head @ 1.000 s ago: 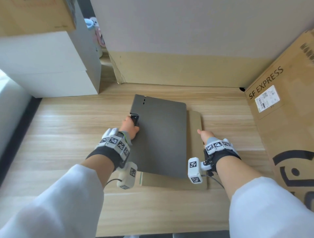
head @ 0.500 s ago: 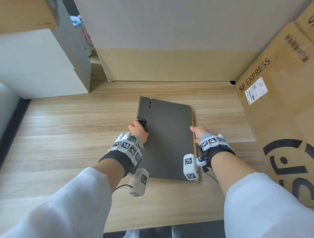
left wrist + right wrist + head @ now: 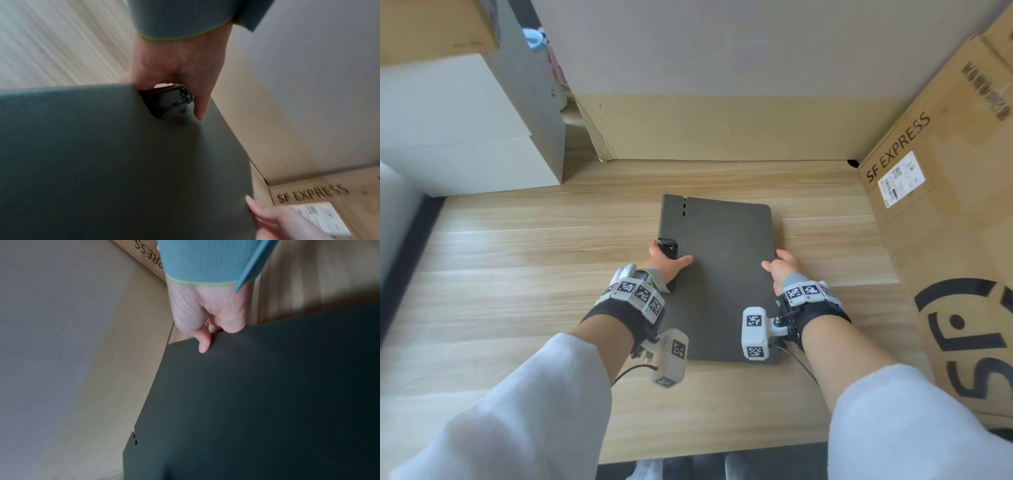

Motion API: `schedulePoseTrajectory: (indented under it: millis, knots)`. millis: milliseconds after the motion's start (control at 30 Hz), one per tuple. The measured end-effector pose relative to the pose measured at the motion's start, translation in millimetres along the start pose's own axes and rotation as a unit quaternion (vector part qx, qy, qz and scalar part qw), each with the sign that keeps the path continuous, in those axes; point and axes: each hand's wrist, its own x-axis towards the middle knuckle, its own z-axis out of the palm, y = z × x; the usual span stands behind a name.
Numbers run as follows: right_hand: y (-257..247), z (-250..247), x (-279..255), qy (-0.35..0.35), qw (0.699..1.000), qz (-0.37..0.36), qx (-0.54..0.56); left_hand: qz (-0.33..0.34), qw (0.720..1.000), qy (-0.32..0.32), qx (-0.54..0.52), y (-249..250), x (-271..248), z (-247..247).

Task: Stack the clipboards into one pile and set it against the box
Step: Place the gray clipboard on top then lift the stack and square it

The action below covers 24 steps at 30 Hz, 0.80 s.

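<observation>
A dark grey clipboard point(image 3: 719, 274) lies flat in the middle of the wooden table point(image 3: 517, 274), with its black clip point(image 3: 669, 248) on the left edge. My left hand point(image 3: 666, 262) grips that left edge at the clip point(image 3: 168, 100), thumb on top of the board point(image 3: 123, 162). My right hand point(image 3: 780, 270) grips the right edge, its thumb point(image 3: 203, 344) lying on the board point(image 3: 257, 402) and its fingers curled beneath. No second clipboard shows; anything below the grey board is hidden. The SF EXPRESS cardboard box point(image 3: 945, 240) stands to the right, apart from the board.
A cardboard panel point(image 3: 722, 130) stands along the back of the table under a grey wall. White boxes point(image 3: 465, 130) are stacked at the back left. Bare wood lies between the board and the SF EXPRESS box point(image 3: 308, 194).
The grey clipboard has slid right over a tan clipboard that showed beneath it, covering it fully. My right hand moved from the tan board's edge to grip the grey board's right edge.
</observation>
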Motion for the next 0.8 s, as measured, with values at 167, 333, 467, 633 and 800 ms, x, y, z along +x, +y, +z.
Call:
schedulePoseTrajectory:
  millis: [167, 333, 467, 633, 800]
  knots:
    - [-26.7, 6.7, -15.6, -0.017, 0.992, -0.075, 0.101, -0.001, 0.997, -0.052, -0.05, -17.3, 20.2, -23.4]
    - [-76.8, 9.5, -47.1, -0.097, 0.971, -0.192, 0.101, 0.076, 0.979, -0.032, -0.187, 11.9, 8.4, -54.7]
    - [-101.7, 12.9, -60.4, -0.113, 0.96, -0.255, 0.038, 0.186, 0.967, 0.04, -0.172, 36.2, -3.8, -82.6]
    - [-110.5, 15.6, -83.0, -0.119, 0.95, -0.288, 0.0, 0.27, 0.949, 0.06, -0.152, 43.5, -2.8, -107.9]
    - [-104.5, 26.6, -90.4, -0.128, 0.947, -0.294, -0.003, 0.29, 0.943, 0.063, -0.15, 33.0, 3.1, -115.2]
